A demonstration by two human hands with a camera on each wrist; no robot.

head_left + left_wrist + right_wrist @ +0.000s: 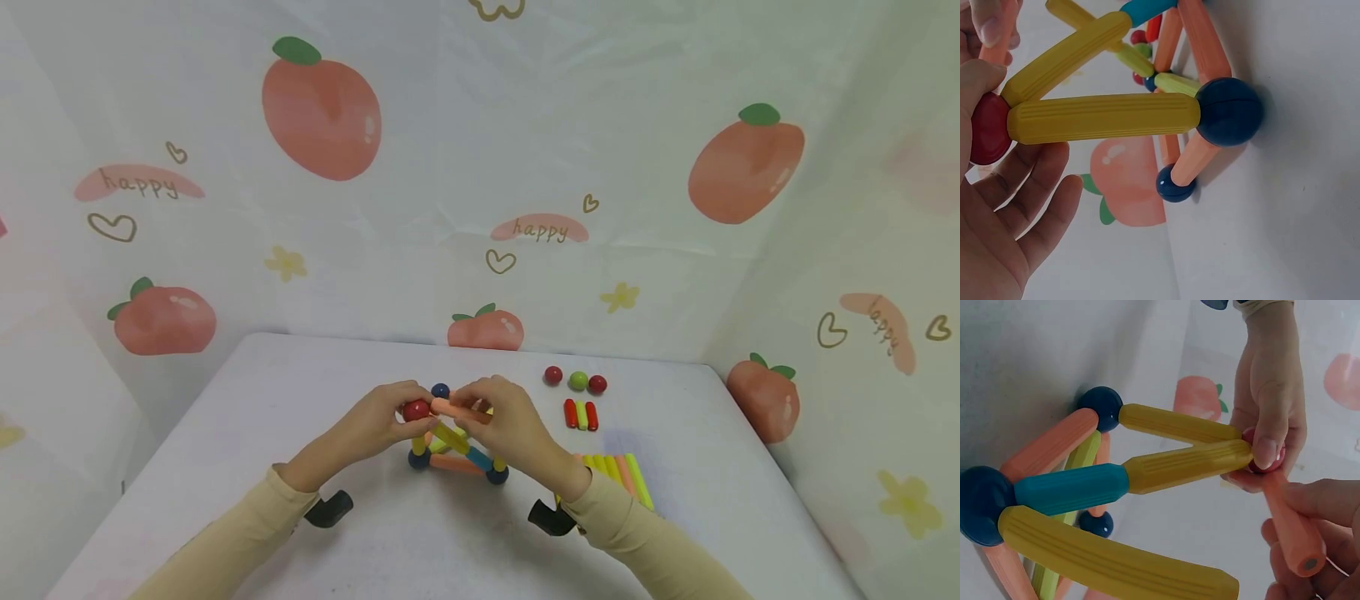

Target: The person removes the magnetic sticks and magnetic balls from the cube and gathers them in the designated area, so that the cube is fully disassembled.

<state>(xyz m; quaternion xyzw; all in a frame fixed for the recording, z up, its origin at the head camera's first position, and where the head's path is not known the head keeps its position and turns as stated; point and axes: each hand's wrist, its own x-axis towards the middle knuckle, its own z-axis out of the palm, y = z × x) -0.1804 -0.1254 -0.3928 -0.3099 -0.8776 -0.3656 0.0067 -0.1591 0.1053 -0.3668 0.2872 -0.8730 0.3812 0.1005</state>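
My left hand (378, 422) pinches a red ball (990, 128) at the top of a stick-and-ball frame. My right hand (512, 425) holds a salmon magnetic stick (1294, 532) by thumb and fingers, its far end right at the red ball. Two yellow sticks (1104, 117) meet at that ball; one runs down to a navy ball (1230, 112), the other joins a blue stick (1072, 489). Another yellow stick (1122, 556) rises from a navy ball (985, 505) with its upper end free. Salmon and light-green sticks link the navy balls at the base.
Behind on the right of the white table (420, 550) lie two red balls (553, 375) and a green ball (578, 381). Nearer are short red and yellow-green sticks (581, 415), then a row of longer yellow and salmon sticks (622, 477), partly behind my right wrist.
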